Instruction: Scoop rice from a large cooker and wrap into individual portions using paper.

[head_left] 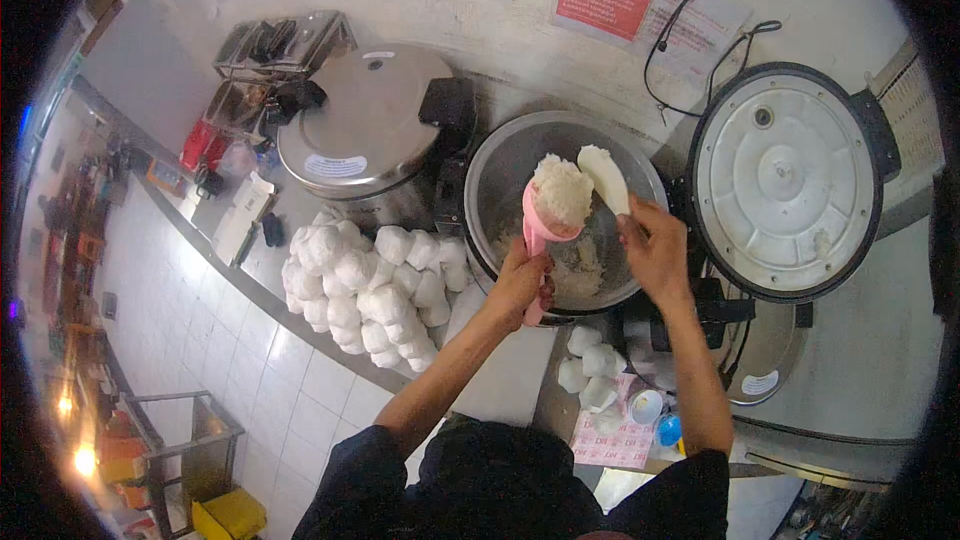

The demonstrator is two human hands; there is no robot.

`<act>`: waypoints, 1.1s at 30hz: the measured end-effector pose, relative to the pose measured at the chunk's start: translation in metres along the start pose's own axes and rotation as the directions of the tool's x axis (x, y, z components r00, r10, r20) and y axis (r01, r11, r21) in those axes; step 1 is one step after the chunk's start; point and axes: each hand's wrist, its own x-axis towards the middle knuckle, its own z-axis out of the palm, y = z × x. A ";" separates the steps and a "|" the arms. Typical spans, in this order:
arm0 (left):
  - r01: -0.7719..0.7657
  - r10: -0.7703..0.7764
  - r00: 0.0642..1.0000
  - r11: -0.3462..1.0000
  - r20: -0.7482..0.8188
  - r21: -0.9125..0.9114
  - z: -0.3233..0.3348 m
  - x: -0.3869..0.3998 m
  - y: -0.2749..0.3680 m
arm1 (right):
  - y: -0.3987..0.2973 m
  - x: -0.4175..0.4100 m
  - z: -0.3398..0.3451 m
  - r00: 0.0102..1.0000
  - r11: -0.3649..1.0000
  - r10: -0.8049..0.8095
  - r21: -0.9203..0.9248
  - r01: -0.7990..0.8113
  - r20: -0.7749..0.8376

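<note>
My left hand grips the handle of a pink plastic scoop, held over the open pot of a large rice cooker. A rounded heap of cooked white rice fills the scoop and rises above its rim. My right hand holds a white rice paddle by its lower end, just right of the heap, with some rice on its tip. More rice lies low in the pot. Many white wrapped bundles are piled left of the pot, and several more lie below it.
A closed steel rice cooker stands at the upper left. The raised round lid is at the right, near hanging black cables. Patterned paper, a small white cup and a blue item lie near my right forearm.
</note>
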 end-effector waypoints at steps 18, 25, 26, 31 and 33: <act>0.110 -0.110 0.994 0.994 0.023 -0.023 -0.001 0.003 0.007 | -0.053 -0.028 0.002 0.903 0.860 -0.429 -0.317 0.399 -0.025; 0.017 -0.011 0.997 0.996 -0.072 0.088 0.009 -0.001 0.000 | -0.022 -0.047 0.049 0.944 0.890 -0.323 -0.317 0.328 0.067; 0.032 -0.030 0.997 0.999 -0.073 0.037 0.008 -0.002 0.002 | -0.016 -0.041 0.039 0.944 0.891 -0.323 -0.315 0.326 0.064; 0.142 -0.141 0.990 0.990 0.030 -0.020 -0.006 0.003 0.003 | -0.035 -0.010 -0.007 0.946 0.945 -0.325 -0.030 0.324 0.003; 0.142 -0.142 0.990 0.990 0.003 -0.010 -0.002 -0.001 0.005 | -0.047 -0.017 0.008 0.938 0.932 -0.346 -0.112 0.344 0.007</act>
